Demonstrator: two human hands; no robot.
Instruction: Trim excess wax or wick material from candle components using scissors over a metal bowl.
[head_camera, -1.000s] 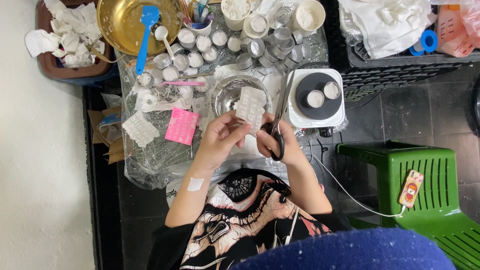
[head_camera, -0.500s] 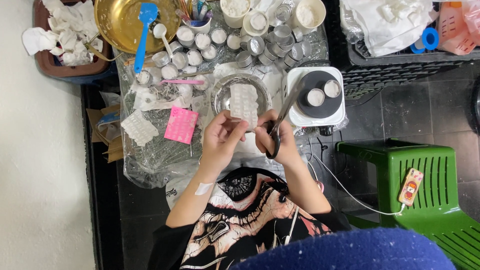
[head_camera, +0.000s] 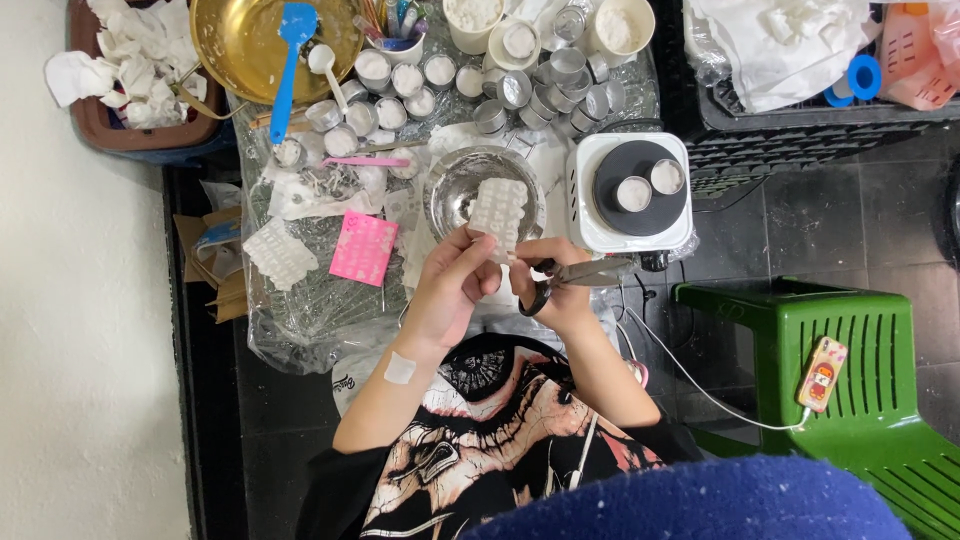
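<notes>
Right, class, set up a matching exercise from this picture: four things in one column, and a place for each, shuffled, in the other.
Things:
1. white bumpy sheet
2. scissors
3. blue spatula
4. pink sheet

Places:
A. lying in the golden bowl
B. held in the right hand
C. flat on the plastic-covered table
D. pinched by the left hand over the glass bowl

Pairs: 1-D, 2-B, 3-A, 4-C
</notes>
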